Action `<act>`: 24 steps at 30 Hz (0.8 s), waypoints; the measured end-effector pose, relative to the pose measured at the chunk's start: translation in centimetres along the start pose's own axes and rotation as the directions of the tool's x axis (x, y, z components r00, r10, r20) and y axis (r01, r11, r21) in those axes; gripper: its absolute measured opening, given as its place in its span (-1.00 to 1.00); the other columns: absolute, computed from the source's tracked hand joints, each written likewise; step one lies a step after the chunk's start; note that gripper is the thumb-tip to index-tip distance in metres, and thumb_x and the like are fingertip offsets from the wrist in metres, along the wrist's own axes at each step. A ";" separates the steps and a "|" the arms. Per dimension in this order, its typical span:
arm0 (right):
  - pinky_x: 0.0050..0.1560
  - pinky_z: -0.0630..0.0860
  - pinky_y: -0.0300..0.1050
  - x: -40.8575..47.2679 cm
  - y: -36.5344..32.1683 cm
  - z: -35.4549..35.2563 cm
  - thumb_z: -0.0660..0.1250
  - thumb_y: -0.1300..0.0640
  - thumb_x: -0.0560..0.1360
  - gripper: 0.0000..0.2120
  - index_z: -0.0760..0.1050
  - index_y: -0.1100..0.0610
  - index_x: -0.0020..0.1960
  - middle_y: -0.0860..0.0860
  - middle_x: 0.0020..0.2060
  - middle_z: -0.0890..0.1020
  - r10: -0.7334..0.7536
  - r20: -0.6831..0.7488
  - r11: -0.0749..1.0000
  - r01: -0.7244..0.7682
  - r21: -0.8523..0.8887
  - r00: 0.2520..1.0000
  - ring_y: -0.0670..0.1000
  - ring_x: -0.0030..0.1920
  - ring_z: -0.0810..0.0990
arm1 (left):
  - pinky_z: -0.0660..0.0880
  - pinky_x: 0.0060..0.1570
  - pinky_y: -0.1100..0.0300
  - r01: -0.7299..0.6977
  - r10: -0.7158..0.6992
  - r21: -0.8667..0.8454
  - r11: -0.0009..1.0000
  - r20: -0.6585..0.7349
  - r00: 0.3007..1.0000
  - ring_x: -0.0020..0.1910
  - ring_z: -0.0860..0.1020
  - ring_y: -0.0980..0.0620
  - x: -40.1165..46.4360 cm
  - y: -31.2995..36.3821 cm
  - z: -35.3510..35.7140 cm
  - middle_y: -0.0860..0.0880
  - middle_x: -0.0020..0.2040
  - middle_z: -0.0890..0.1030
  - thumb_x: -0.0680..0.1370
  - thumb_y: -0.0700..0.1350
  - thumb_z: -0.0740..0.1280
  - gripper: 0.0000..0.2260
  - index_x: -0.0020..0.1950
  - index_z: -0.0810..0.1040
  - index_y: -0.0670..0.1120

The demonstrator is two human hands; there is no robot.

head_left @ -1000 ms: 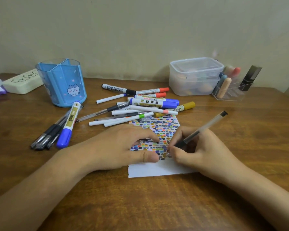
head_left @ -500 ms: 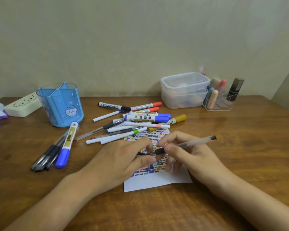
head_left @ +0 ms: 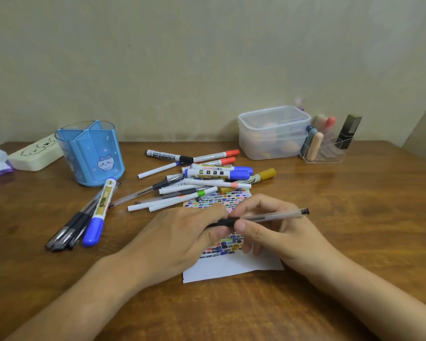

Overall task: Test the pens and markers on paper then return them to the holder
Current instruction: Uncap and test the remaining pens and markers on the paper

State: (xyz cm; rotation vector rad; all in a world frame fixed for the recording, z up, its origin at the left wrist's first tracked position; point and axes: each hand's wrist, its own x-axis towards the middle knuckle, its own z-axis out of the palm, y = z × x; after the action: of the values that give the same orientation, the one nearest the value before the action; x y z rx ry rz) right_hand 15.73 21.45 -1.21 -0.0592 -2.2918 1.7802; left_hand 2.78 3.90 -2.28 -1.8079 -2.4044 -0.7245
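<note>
While I hold the clear gel pen [head_left: 268, 217] level above the test paper [head_left: 231, 267], both hands are on it: my right hand [head_left: 278, 232] pinches the barrel near the black grip between thumb and forefinger, and my left hand [head_left: 180, 239] closes its fingertips on the dark tip end, capping it, I judge. Risk one: if the cap goes on crooked or only halfway, the tip dries out or marks my fingers. Risk two: the sheet lies loose on the wooden table [head_left: 354, 242] with no palm pressing it, so a brush of my wrist could slide it or smear fresh swatches. Risk three: the heap of untested markers [head_left: 207, 178] overlaps the far edge of the paper, and a nudge would send the round barrels rolling. The blue divided holder [head_left: 91, 153] stands at far left and looks empty from here; a bundle of black pens and a blue-capped marker [head_left: 99, 212] lies in front of it, beside it rather than inside. Hidden: my left fingers cover the pen's tip and any cap, so I cannot tell whether it is seated. My hands mask the middle of the swatches. Contents of the lidded plastic box [head_left: 273, 134] at the back are only blurred shapes.
</note>
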 end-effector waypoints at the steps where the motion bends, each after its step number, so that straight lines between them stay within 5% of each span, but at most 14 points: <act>1: -0.30 0.57 -0.12 0.1 -0.1 0.0 0.43 0.07 0.47 -0.80 0.61 0.10 0.07 0.00 -0.26 0.71 0.007 -0.010 1.000 -0.007 0.008 1.000 0.03 -0.33 0.65 | 0.45 -0.27 0.11 0.011 -0.011 0.002 1.000 -0.003 1.000 -0.18 0.49 0.12 0.0 0.0 -0.1 0.16 -0.18 0.53 0.63 0.25 0.00 -0.76 0.05 0.37 0.17; 7: -0.32 0.51 -0.19 0.3 -0.5 -1.1 0.38 0.05 0.48 -0.84 0.65 0.11 -0.03 -0.01 -0.37 0.64 0.030 -0.176 0.997 -0.017 0.074 0.984 0.01 -0.38 0.56 | 0.44 -0.27 0.12 0.125 -0.125 -0.010 0.992 -0.047 0.991 -0.16 0.50 0.14 0.1 -0.8 -1.1 0.15 -0.17 0.53 0.62 0.20 0.03 -0.78 0.00 0.37 0.13; 13: -0.30 0.50 -0.25 0.2 -0.4 -1.3 0.38 0.12 0.56 -0.87 0.68 0.12 0.01 0.04 -0.25 0.71 0.006 -0.159 0.999 -0.012 -0.039 0.987 -0.04 -0.37 0.55 | 0.36 -0.26 0.39 0.078 -0.078 0.032 0.996 -0.012 0.997 -0.14 0.48 0.29 0.1 -0.3 -0.9 0.36 -0.06 0.47 0.53 0.37 0.00 -0.59 0.30 0.34 0.27; 24: -0.37 0.47 -0.28 0.0 -0.2 -1.2 0.31 -0.07 0.55 -0.79 0.66 0.02 -0.04 0.02 -0.39 0.67 -0.045 -0.119 0.959 0.009 -0.284 0.992 -0.09 -0.43 0.55 | 0.37 -0.27 0.37 0.042 -0.043 -0.018 0.999 -0.099 0.994 -0.14 0.50 0.21 0.2 -0.6 -0.9 0.23 -0.21 0.52 0.56 0.27 -0.03 -0.62 0.01 0.50 0.12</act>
State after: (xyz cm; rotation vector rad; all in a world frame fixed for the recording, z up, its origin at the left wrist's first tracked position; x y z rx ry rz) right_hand 16.04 22.52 -0.76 -0.1828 -2.4246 1.3803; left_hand 1.90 3.63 -1.58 -1.6878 -2.3869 -0.8190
